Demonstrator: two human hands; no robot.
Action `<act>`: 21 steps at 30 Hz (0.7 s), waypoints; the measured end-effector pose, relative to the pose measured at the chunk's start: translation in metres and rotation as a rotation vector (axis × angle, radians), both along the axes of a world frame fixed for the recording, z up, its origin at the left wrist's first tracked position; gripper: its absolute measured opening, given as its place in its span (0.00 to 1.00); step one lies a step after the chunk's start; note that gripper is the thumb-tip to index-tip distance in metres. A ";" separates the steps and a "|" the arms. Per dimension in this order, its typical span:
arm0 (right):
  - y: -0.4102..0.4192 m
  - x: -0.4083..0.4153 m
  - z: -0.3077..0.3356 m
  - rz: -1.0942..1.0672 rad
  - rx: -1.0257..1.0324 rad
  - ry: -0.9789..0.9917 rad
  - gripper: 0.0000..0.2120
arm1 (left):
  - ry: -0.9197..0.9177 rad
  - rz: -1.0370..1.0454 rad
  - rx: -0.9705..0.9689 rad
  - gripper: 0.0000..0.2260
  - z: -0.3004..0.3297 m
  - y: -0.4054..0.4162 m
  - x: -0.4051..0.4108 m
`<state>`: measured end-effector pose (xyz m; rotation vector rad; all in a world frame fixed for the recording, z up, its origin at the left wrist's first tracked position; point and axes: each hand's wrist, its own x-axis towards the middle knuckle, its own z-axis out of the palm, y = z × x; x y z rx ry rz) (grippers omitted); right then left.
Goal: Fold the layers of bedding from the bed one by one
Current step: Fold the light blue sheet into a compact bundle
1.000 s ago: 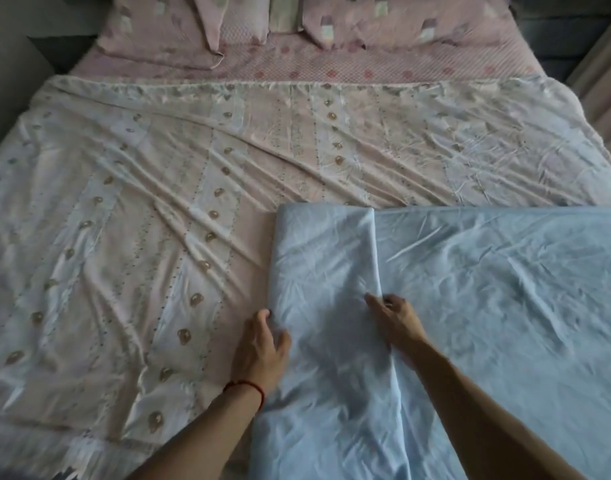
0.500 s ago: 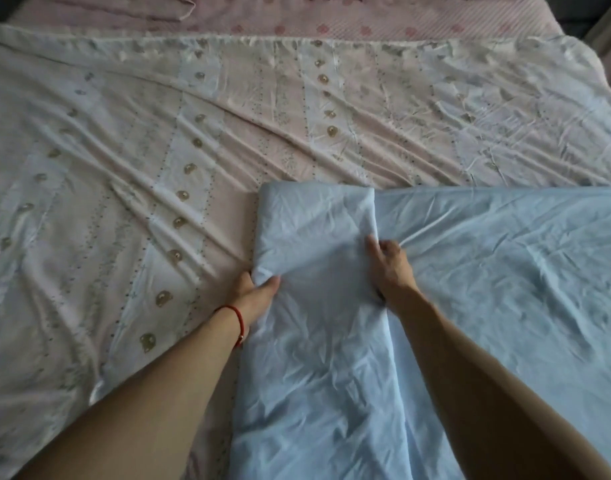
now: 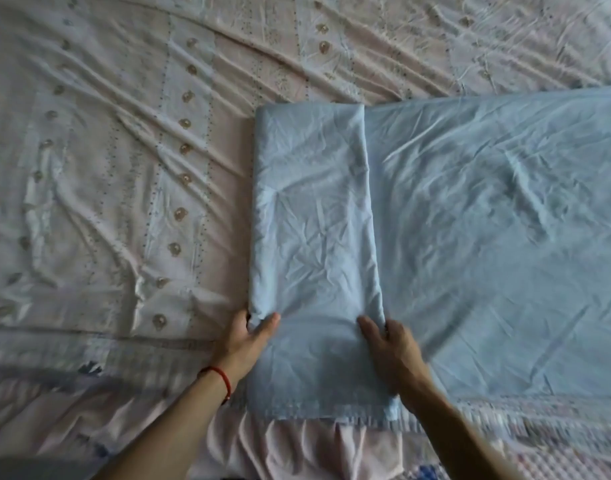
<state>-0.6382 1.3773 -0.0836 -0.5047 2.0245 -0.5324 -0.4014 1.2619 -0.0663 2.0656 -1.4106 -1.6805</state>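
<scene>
The plain pale-blue cotton sheet [image 3: 470,237] lay on the right half of the bed, reaching from the bed's near edge towards its middle and running off past the right side of my view. Its left end was turned over on itself into a narrow folded band [image 3: 314,220], several layers thick by the look of its rounded left edge.

My left hand [image 3: 248,341] gripped that band near the bed's near edge, thumb on top of the cloth and fingers tucked under the fold. My right hand [image 3: 390,344] held the band's right edge, fingers curled over and into the cloth, though that side was blurred and I could not see how deep the grip went.

I judged the blue sheet to be partly folded: already narrowed along its length, with one turn made from the left end and a wide stretch to the right not yet gathered in. More turns of the same kind seemed to be needed before it made a compact bundle.

Beneath it, the wrinkled white-and-pink patterned cover with rows of small brown motifs [image 3: 124,168] was spread flat over the rest of the bed, unfolded, so at least that layer remained to be done. At the bed's near edge a pink ruffled valance [image 3: 297,445] hung below.
</scene>
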 end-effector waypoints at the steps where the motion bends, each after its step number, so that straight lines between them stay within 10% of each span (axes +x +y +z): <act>1: 0.009 0.003 0.003 -0.012 -0.020 0.043 0.22 | -0.035 -0.003 -0.043 0.15 -0.003 0.008 0.003; 7: 0.013 0.019 0.023 0.160 0.023 0.300 0.16 | -0.200 -0.028 -0.244 0.16 -0.002 0.020 -0.010; 11: -0.022 0.026 0.045 0.344 -0.192 0.621 0.32 | -0.263 -0.096 -0.245 0.20 0.001 0.017 -0.009; 21: -0.200 -0.030 0.023 0.654 -0.303 0.623 0.32 | -0.321 -0.007 -0.424 0.19 0.007 -0.098 -0.077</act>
